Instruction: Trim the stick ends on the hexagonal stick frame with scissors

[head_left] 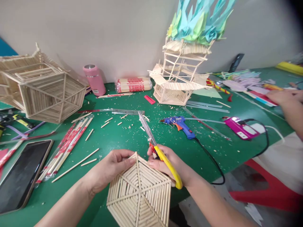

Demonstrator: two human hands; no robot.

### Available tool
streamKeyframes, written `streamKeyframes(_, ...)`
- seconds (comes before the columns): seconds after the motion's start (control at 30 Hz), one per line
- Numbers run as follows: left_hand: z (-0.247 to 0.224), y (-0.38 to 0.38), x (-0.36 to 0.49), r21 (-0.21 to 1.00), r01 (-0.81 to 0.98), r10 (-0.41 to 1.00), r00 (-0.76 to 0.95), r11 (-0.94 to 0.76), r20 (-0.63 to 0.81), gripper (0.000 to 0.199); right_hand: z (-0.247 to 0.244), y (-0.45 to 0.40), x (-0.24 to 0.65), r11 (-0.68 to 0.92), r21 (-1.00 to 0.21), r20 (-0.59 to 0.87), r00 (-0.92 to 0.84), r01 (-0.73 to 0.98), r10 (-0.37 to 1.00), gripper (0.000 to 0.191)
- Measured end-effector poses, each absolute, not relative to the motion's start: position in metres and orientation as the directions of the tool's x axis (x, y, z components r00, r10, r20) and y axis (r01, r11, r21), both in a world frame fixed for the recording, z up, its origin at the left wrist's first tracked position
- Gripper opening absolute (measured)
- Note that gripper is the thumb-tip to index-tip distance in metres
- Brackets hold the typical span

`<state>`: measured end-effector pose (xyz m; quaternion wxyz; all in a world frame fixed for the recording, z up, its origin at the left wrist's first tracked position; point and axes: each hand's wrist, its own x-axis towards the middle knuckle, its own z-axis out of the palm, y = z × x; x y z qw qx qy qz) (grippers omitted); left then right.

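Observation:
A hexagonal panel of thin wooden sticks (139,192) is held at the bottom centre. My left hand (113,168) pinches its upper left edge, thumb on top near the corner. My right hand (169,165) grips the panel's upper right edge with the thumb. The same hand also has yellow-handled scissors (167,159) in it, blades pointing up and away over the table. Something small and red with black shows by the right fingers; I cannot make out what it is.
Green table (127,135) bears stick scraps, a blue glue gun (178,124), a purple power strip (241,127), a phone (25,173), stick packs (68,145), a pink bottle (94,80), a stick lantern (47,91) and a stick tower (177,75). Another person's arm (291,104) is at right.

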<state>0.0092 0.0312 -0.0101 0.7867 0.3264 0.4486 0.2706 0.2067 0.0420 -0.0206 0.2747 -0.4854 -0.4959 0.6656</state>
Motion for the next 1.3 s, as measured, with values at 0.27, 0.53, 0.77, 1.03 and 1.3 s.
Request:
streamKeyframes(0.27,-0.007,0.042,0.002,0.772,-0.141,0.757,0.369,0.619,-0.539,0.024,-0.022,0.053,0.227,-0.260,-0.930,-0.329,-0.269,0.261,0.905,0.025)
streamKeyframes(0.53,-0.006,0.048,0.000,0.779,-0.187,0.790,0.300,0.599,-0.536,0.028,-0.031,0.056,0.237,-0.216,-0.893,-0.308,-0.185,0.394,0.933,0.023)
streamKeyframes(0.77,-0.010,0.056,-0.002,0.798,-0.183,0.799,0.336,0.575,-0.499,0.030,-0.033,0.059,0.235,-0.220,-0.882,-0.313,-0.168,0.416,0.935,0.026)
streamKeyframes(1.03,-0.019,0.066,-0.009,0.811,-0.141,0.780,0.404,0.569,-0.477,0.027,-0.022,0.063,0.230,-0.173,-0.870,-0.276,-0.164,0.461,0.947,0.023)
streamKeyframes(1.3,-0.023,0.064,-0.013,0.817,-0.097,0.772,0.407,0.568,-0.488,0.026,-0.029,0.061,0.230,-0.189,-0.884,-0.293,-0.193,0.427,0.936,0.022)
